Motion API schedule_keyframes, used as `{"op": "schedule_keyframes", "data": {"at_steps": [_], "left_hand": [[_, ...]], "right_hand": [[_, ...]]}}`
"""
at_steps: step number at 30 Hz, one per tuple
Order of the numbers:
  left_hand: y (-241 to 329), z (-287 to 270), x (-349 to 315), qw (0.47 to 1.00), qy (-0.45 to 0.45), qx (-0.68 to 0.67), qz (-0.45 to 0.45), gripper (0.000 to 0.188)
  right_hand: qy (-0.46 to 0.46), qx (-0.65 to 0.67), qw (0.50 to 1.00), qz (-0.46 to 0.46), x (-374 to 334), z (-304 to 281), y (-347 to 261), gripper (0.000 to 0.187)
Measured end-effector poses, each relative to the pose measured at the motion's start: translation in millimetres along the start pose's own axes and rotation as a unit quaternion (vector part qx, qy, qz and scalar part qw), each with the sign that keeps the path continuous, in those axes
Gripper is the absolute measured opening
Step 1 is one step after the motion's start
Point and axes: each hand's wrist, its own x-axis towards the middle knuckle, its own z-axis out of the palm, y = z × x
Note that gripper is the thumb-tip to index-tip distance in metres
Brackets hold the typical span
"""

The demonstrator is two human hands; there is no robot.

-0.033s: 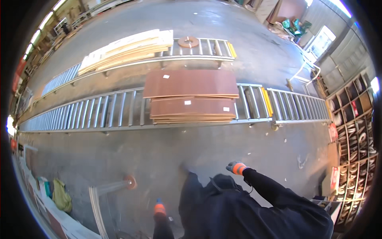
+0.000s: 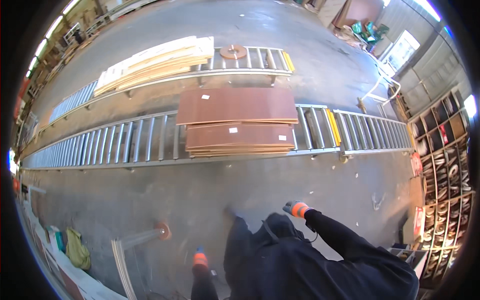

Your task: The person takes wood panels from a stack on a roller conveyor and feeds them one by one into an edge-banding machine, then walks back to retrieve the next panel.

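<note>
My right hand (image 2: 296,208), in a grey glove with an orange cuff, hangs in front of my body above the grey floor. Its small fingers look curled together, and nothing shows in them. Down at the lower left, my left hand (image 2: 200,257) wears a similar glove; its fingers are too small and hidden to make out. Neither hand touches anything visible. Ahead of me, brown boards (image 2: 237,106) with small white labels lie in an uneven stack on a roller conveyor (image 2: 120,142), out of reach of both hands.
Behind runs a second conveyor (image 2: 258,59) with pale boards (image 2: 155,62) and a brown roll (image 2: 233,51). A shelf of edging rolls (image 2: 445,200) stands at right. At lower left are a metal frame (image 2: 120,260) with a reddish disc (image 2: 163,231) and a green sack (image 2: 77,249).
The view has shifted very slightly, so the conveyors and boards sit a little further left. Both hands keep about the same pose.
</note>
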Motion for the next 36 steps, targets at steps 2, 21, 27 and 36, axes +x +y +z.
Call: {"op": "schedule_keyframes", "data": {"at_steps": [2, 21, 27, 36], "left_hand": [[75, 37, 30, 0.994, -0.092, 0.062, 0.001, 0.047], [476, 232, 391, 0.97, -0.24, -0.027, 0.027, 0.044], [524, 338, 535, 0.983, -0.142, -0.097, -0.059, 0.076], [463, 358, 615, 0.203, -0.14, -0.956, -0.159, 0.076]], "right_hand": [[0.016, 0.017, 0.999, 0.035, 33, -37, 11, 0.047], [0.047, 0.154, 0.953, 0.257, 494, -205, 213, 0.052], [0.247, 0.239, 0.833, 0.434, 581, -178, 309, 0.059], [0.302, 0.386, 0.791, 0.368, 625, -155, 327, 0.058]]}}
